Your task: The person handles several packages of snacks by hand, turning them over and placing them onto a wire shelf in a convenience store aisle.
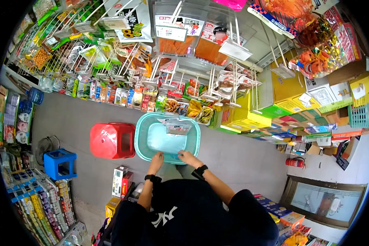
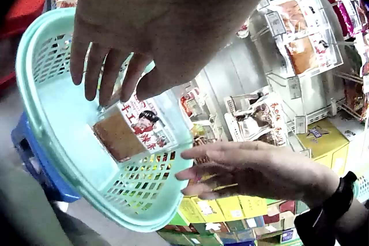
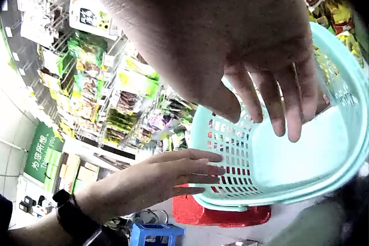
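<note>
A teal plastic basket (image 1: 143, 141) stands on the floor in front of a rack of hanging snacks. One snack packet (image 1: 177, 126) with a red-brown window lies inside it, seen closer in the left wrist view as the packet (image 2: 130, 133). My left hand (image 1: 156, 158) and right hand (image 1: 187, 157) reach to the basket's near rim, fingers straight, holding nothing. In the left wrist view the left hand (image 2: 115, 67) hovers over the basket (image 2: 34, 102) and the right hand (image 2: 230, 168) is beside its rim. In the right wrist view the right hand (image 3: 271, 96) spreads above the basket (image 3: 300, 154), the left hand (image 3: 173, 174) alongside.
A red stool (image 1: 112, 140) stands left of the basket and a blue stool (image 1: 60, 164) further left. Boxes (image 1: 121, 180) sit by my left knee. Yellow cartons (image 1: 242, 117) and a fire extinguisher (image 1: 294, 162) are to the right. Shelves line the left wall.
</note>
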`<action>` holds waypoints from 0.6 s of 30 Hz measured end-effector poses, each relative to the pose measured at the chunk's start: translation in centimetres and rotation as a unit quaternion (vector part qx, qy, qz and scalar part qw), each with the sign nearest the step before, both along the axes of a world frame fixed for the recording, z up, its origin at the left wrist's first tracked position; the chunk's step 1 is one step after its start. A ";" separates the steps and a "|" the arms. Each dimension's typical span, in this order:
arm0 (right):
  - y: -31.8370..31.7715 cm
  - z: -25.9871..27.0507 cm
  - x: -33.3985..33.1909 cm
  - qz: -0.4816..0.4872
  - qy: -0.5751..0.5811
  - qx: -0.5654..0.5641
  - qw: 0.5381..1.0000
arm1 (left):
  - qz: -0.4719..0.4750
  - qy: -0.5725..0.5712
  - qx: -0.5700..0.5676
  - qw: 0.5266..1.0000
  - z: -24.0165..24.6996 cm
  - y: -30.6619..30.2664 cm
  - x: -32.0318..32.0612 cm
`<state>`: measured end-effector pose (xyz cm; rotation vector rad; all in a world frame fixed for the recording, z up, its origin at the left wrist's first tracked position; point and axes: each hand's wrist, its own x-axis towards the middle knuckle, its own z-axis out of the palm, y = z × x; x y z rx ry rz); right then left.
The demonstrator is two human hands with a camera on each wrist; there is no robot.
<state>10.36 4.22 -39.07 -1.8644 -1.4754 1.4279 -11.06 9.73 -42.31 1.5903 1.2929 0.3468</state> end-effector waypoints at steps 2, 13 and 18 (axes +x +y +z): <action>0.1 -0.2 0.3 -0.022 0.024 -0.031 0.999 | -0.007 0.032 -0.004 0.999 -0.5 -1.1 1.0; -3.2 -7.6 3.8 -0.164 0.157 -0.004 0.974 | -0.116 0.261 0.091 0.954 -9.1 -5.5 4.2; -4.5 -9.4 5.7 -0.262 0.325 -0.017 0.909 | -0.120 0.285 0.140 0.940 -9.0 -5.9 5.5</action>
